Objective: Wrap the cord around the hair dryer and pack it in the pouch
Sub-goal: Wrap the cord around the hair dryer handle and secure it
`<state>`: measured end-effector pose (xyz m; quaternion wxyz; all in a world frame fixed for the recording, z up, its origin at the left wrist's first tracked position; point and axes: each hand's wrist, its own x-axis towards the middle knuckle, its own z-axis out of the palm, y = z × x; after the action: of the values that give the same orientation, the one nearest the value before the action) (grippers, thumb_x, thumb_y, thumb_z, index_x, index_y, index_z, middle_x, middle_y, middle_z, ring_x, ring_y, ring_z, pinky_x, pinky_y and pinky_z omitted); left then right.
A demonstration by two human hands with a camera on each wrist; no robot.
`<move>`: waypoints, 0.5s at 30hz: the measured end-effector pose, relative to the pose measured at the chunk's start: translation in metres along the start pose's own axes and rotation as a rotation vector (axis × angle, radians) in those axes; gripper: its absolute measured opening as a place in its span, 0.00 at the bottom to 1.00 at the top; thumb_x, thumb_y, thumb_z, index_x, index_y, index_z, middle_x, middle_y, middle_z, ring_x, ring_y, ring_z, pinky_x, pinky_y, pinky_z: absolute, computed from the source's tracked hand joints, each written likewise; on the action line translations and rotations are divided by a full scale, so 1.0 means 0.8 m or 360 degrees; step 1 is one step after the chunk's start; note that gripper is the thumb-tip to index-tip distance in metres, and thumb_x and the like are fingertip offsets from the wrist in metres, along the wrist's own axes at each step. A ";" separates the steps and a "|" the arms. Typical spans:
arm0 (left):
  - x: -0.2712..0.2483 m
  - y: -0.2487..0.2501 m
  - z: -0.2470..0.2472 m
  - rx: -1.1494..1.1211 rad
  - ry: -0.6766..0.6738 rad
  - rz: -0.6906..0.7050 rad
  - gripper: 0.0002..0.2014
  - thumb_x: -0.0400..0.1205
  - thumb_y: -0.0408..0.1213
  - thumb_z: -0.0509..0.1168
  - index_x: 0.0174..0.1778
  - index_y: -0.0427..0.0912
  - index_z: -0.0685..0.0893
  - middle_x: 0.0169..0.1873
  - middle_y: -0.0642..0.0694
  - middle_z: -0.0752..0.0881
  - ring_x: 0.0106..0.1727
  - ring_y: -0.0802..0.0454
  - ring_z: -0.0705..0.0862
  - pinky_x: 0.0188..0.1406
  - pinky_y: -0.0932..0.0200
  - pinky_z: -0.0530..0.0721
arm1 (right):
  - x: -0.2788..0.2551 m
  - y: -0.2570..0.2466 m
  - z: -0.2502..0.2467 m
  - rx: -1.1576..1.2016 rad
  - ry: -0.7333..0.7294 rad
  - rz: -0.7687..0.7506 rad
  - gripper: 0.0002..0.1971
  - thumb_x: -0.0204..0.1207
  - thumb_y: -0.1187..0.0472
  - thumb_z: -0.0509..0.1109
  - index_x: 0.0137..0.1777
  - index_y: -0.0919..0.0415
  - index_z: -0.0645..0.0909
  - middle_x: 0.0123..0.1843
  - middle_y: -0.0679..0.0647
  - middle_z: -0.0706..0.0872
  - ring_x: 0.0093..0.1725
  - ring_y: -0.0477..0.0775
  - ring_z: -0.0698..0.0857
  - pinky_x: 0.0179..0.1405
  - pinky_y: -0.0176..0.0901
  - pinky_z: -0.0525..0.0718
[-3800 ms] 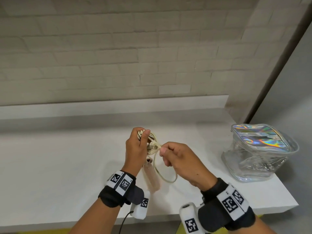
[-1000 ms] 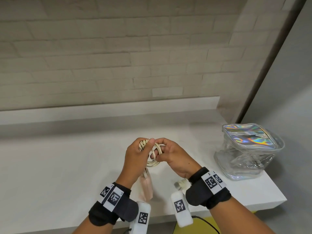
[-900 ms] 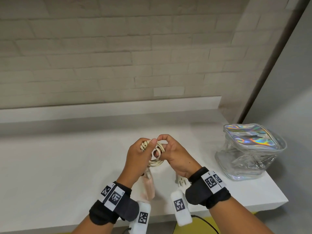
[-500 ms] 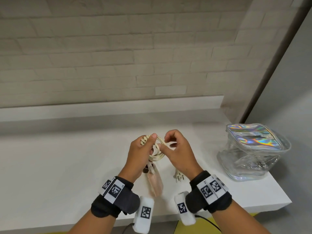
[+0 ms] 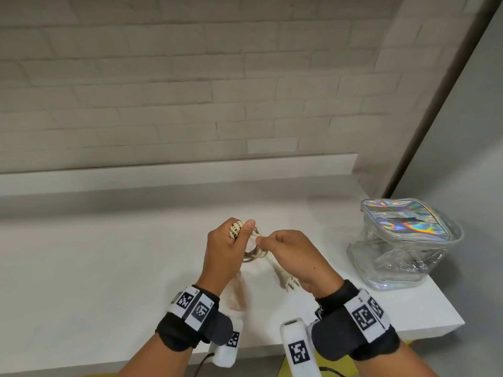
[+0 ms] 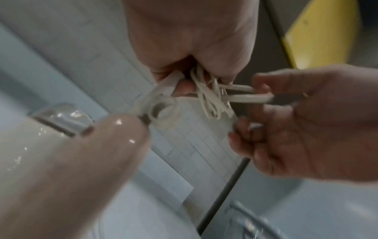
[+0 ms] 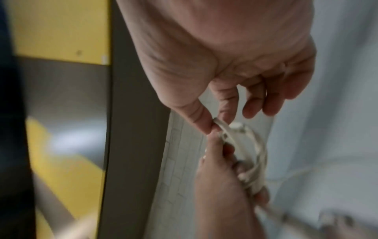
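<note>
Left grip [image 5: 223, 251] fisted round cream cord [image 5: 251, 254] coils (perhaps rubbery), right grip [image 5: 288, 251] pinching one loop.

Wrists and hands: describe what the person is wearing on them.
Both hands, left hand and right hand, are bare. Each wrist has a black band with white straps bearing black square code markers, plus a white camera unit with its own marker; thin black cables trail below.

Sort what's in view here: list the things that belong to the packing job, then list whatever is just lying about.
Part of the job:
- cord, coiled, gripped by the left hand and pinched by the right hand
- plug, hanging loose
- hair dryer, hanging below the left hand
- pouch, on the counter

Just there:
- counter
- brick wall
</note>
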<state>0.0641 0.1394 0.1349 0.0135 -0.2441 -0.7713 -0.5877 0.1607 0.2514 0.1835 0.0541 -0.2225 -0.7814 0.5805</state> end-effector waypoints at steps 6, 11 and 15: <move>0.032 -0.017 -0.037 -0.0021 0.0273 -0.0201 0.14 0.83 0.48 0.65 0.32 0.48 0.82 0.22 0.52 0.77 0.23 0.56 0.74 0.24 0.66 0.73 | -0.014 0.005 -0.027 0.0200 -0.0080 -0.0168 0.20 0.72 0.49 0.73 0.29 0.64 0.77 0.30 0.54 0.80 0.35 0.56 0.81 0.45 0.50 0.78; 0.031 -0.016 -0.045 -0.0091 0.0275 -0.0224 0.14 0.83 0.49 0.64 0.33 0.49 0.82 0.22 0.50 0.75 0.19 0.59 0.72 0.23 0.64 0.74 | -0.015 0.018 -0.058 0.0311 0.0077 -0.0243 0.10 0.76 0.61 0.73 0.34 0.58 0.80 0.24 0.48 0.75 0.24 0.47 0.74 0.34 0.49 0.82; 0.030 -0.014 -0.040 -0.0160 0.0297 -0.0268 0.14 0.84 0.47 0.64 0.33 0.49 0.82 0.24 0.48 0.77 0.26 0.54 0.75 0.26 0.62 0.79 | -0.013 0.041 -0.055 -0.0481 0.0335 -0.0449 0.13 0.74 0.53 0.74 0.56 0.42 0.78 0.40 0.43 0.78 0.27 0.44 0.74 0.32 0.33 0.76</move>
<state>0.0297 0.1166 0.1421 0.0237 -0.1231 -0.7539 -0.6449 0.1944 0.2933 0.1688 0.1820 -0.1758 -0.8729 0.4172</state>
